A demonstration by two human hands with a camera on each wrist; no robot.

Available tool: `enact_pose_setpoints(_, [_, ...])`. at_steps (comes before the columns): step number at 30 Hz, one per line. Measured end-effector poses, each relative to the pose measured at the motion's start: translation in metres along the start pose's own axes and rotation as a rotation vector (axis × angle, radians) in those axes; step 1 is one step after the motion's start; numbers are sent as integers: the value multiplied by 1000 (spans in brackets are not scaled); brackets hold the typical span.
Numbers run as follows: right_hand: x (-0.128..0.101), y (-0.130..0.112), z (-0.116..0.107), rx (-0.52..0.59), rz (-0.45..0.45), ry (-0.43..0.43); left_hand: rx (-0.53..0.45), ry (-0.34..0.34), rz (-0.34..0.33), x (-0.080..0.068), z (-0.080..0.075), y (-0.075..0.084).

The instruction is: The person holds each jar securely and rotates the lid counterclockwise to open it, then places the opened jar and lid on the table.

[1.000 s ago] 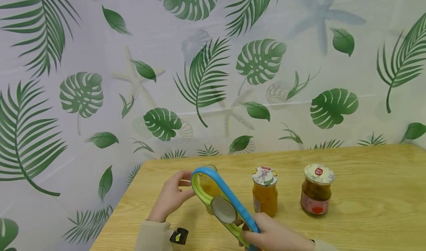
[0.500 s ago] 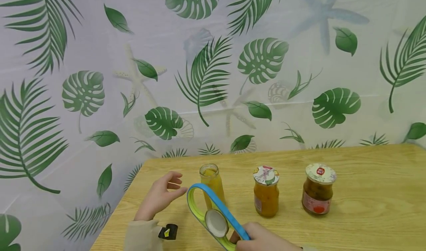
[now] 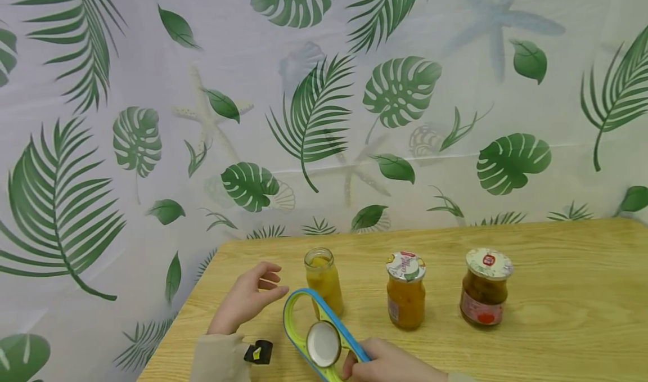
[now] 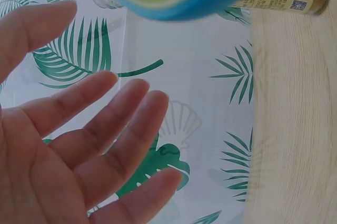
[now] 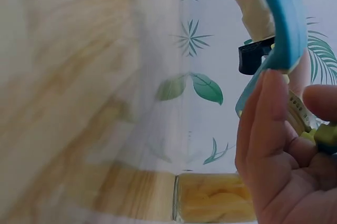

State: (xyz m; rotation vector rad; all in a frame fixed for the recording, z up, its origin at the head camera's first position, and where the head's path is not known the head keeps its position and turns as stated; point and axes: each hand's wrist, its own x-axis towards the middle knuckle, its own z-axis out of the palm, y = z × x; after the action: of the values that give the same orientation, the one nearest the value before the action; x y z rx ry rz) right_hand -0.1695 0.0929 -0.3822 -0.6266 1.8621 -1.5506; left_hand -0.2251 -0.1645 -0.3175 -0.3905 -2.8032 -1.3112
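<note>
My right hand (image 3: 392,364) grips a blue and green jar opener (image 3: 331,315) by its lower right end. A round metal lid (image 3: 324,344) sits in one of the opener's openings, its pale inner side facing me. Behind the opener an uncovered glass jar (image 3: 326,286) of yellow fruit stands upright on the table, partly overlapped by the opener's loop. To its left my left hand (image 3: 248,296) is raised with fingers spread loosely, holding nothing. In the left wrist view those fingers (image 4: 150,119) are apart from the opener's blue edge (image 4: 184,11).
A lidded jar of orange fruit (image 3: 406,303) stands right of the uncovered one. Farther right is a jar with dark contents (image 3: 484,292), a pale lid and a pink label. The wooden table (image 3: 572,292) meets a leaf-patterned cloth (image 3: 445,89) behind it.
The left hand has drawn back left from the jar's side. The right hand has lowered the opener with the lid in it, so the jar's open mouth now shows.
</note>
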Motion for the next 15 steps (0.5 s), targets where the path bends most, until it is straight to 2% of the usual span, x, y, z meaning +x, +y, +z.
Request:
enact_pose_setpoints(5, [-3, -14, 7, 47, -7, -11, 1, -8, 3, 1, 0, -1])
enact_pose_setpoints(15, [8, -15, 12, 42, -11, 29, 14, -20, 2, 1, -2, 0])
